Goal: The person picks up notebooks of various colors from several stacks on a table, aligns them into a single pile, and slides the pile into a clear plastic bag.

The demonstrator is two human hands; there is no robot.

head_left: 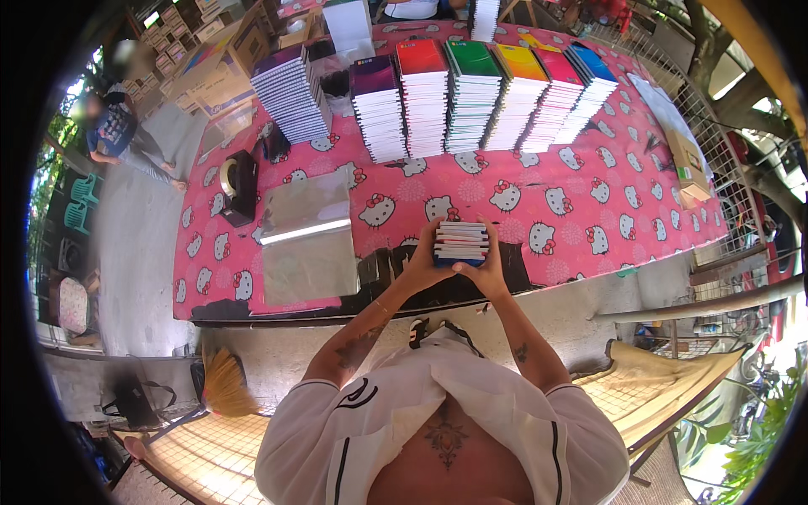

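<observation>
Your grip is grasping one bundle of slim notebooks [460, 240], with your left hand [426, 261] on one side and your right hand [490, 268] on the other, thumbs toward you. The bundle is at the near edge of the worktop [408, 194], in front of your torso; you can't tell from this angle whether its underside rests there. To hold it well, press evenly from both sides, keep the page edges flush and let neither hand push harder, or the inner ones could slip askew. The bundle's edges blur together, so its notebooks can't be counted surely. To your left lie clear plastic sheets [310, 265], layers too alike to count, and beyond them one black tape dispenser [241, 189]. Ahead, six stacks of spiral notebooks stand in a row, one each of dark purple [379, 118], red [423, 101], green [473, 97], yellow [515, 97], pink [553, 97] and blue [592, 93]. One more purple-topped stack [290, 97] stands left of them, and one small brown carton [688, 164] sits at the far right.
</observation>
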